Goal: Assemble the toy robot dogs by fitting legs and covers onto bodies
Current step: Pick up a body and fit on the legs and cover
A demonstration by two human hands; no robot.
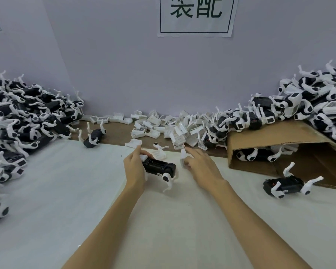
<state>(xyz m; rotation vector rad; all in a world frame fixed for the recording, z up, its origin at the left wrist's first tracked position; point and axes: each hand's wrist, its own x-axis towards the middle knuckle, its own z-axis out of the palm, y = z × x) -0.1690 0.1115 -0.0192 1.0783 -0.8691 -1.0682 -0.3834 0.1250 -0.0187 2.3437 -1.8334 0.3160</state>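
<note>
Left hand (135,167) grips my black dog body (159,166) just above the worktop (66,191), right hand (199,166) pinching a white cover (183,159) beside it; both parts look light, rigid plastic, so hold the body's flanks, avoiding its thin legs.

Single head-worn wide-angle view, looking forward and down over the worktop (182,220) toward the wall (124,65); edges apparently distorted.
</note>
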